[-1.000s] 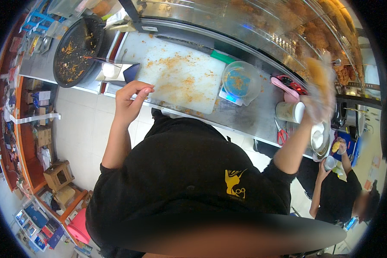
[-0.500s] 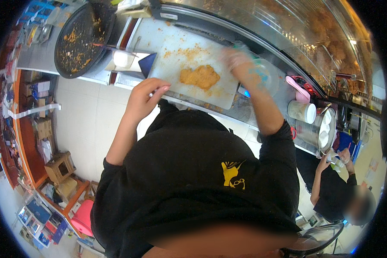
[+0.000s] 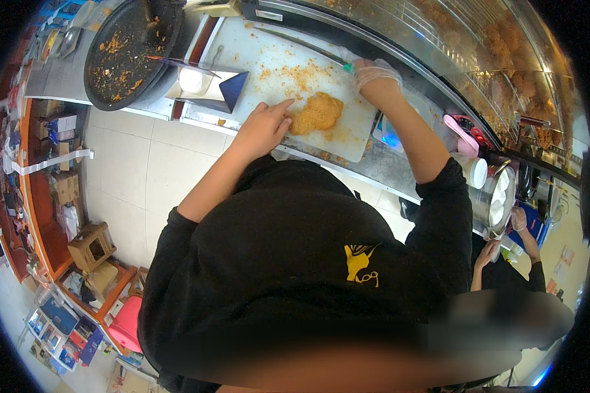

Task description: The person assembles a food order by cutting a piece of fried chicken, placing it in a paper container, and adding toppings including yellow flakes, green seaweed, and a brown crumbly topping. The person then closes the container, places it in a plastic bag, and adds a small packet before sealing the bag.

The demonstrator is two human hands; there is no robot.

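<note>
A flat golden-brown fried cutlet [image 3: 318,114] lies on a white cutting board [image 3: 242,46] strewn with crumbs. My left hand [image 3: 263,129], bare, is at the cutlet's left edge, fingers stretched out; whether they touch it I cannot tell. At the board's far right, my right hand [image 3: 377,78] wears a clear plastic glove and closes round the green handle of a long knife [image 3: 308,46]. The blade points left along the board's far edge. Left of the cutlet stands an open white paper box [image 3: 206,97] with a dark blue side.
A large black pan [image 3: 115,78] with crumbs stands at the far left. Beyond the board is a glass display case [image 3: 465,39] of fried food. To the right are a pink-handled utensil [image 3: 462,134], a white tub [image 3: 475,171] and a metal pot [image 3: 499,196]. Another person's hand [image 3: 486,252] is lower right.
My right hand has gone from a blurred sweep beside the board to a grip on the knife handle. My left hand has moved right, up to the cutlet, with its fingers extended.
</note>
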